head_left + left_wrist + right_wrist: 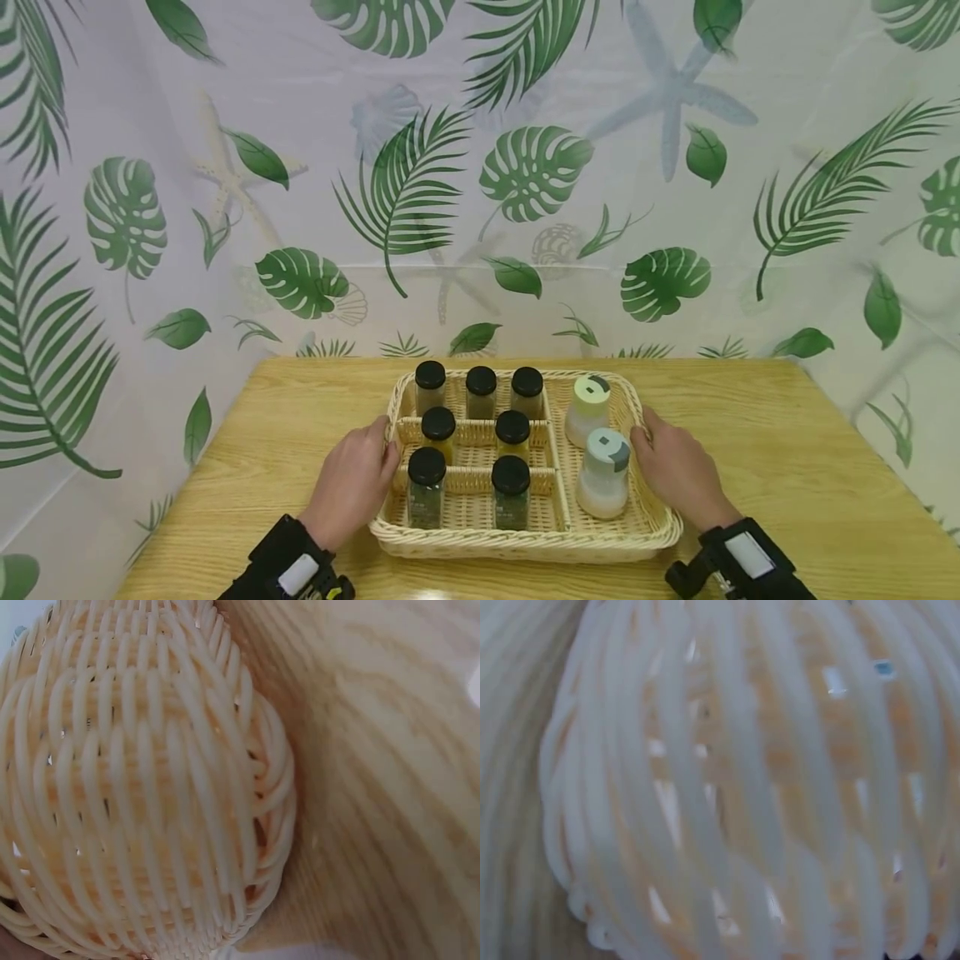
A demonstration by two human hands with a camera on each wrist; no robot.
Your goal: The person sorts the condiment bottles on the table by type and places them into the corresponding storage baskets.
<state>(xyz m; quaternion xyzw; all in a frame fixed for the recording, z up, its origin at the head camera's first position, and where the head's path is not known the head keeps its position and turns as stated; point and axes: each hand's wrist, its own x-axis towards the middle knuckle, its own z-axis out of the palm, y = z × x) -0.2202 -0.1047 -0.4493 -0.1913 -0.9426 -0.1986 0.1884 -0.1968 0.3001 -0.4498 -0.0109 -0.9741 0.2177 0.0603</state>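
Note:
A pale woven basket [517, 540] stands between my hands at the middle of the table. My left hand [351, 473] grips its left rim, and my right hand [681, 468] grips the right rim. Small glass jars with black lids fill the left compartments: three at the back, two in the middle, and two in front, one of them a dark-filled jar [511, 496]. In the long right compartment are a yellow-lidded shaker [588, 410] and a blue-grey-lidded shaker [603, 477]. Both wrist views show mostly the basket's woven side [142, 780].
The wooden table [795, 467] extends on both sides of the basket. Behind it hangs a white cloth [525, 292] printed with green leaves. Black bands with devices sit on both wrists.

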